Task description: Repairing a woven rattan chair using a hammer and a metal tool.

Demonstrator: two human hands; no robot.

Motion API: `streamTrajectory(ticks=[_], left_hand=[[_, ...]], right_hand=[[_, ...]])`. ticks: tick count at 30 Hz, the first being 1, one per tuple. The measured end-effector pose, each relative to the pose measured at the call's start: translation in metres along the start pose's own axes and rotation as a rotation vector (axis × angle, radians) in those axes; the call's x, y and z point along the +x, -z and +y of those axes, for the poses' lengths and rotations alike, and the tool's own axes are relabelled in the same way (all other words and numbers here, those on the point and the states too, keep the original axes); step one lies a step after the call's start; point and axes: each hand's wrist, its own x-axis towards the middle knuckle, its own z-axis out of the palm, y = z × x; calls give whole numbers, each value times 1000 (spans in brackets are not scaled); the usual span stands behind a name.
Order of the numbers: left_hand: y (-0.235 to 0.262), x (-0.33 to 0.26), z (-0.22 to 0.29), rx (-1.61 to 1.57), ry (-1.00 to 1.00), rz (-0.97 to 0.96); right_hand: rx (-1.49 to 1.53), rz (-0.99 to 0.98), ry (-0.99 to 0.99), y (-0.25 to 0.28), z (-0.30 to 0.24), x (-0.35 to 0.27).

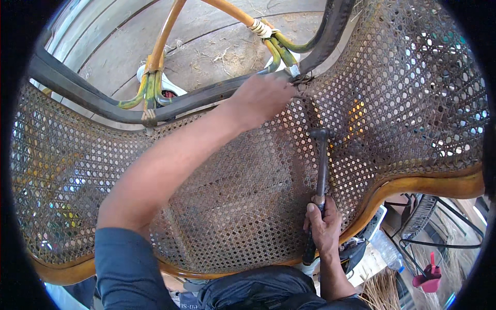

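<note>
A hammer (322, 170) with a dark head stands nearly lengthwise over the woven cane, its head pointing away from me. My right hand (324, 222) is wrapped around its handle. Across the cane my left arm reaches to the far rim, where my left hand (264, 99) is curled at the dark curved frame (201, 93). Motion blurs its fingertips, and whatever they pinch is hidden. Beneath both hands spreads the open-weave cane panel (232, 191) of a large piece of rattan furniture. Dark loose strands (305, 80) show just beside the left fingertips.
Bent rattan legs (168, 33) with pale bindings (262, 29) rise past the dark frame. An orange-brown rim (413, 187) curves along the near side. At lower right are a plastic bottle (386, 248), a pink scoop-like object (428, 279), a black metal-framed chair (421, 219) and straw-like fibres (381, 289).
</note>
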Motion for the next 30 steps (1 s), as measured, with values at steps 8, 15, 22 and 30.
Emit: streamTrajectory(ticks=[8,15,22,30], left_hand=[[35,-27,-94,219,621,449],[-7,-8,-74,-530,845,452],[-2,-12,-65,-655,908,498],[11,-15,-48,-872,910,390]], right_hand=[[80,-45,-17,-4,-6,-2],[62,-46,-27,-4,-8,-3],[46,-35,-7,-5,-4,-2],[66,26,10,-6,-7,0]])
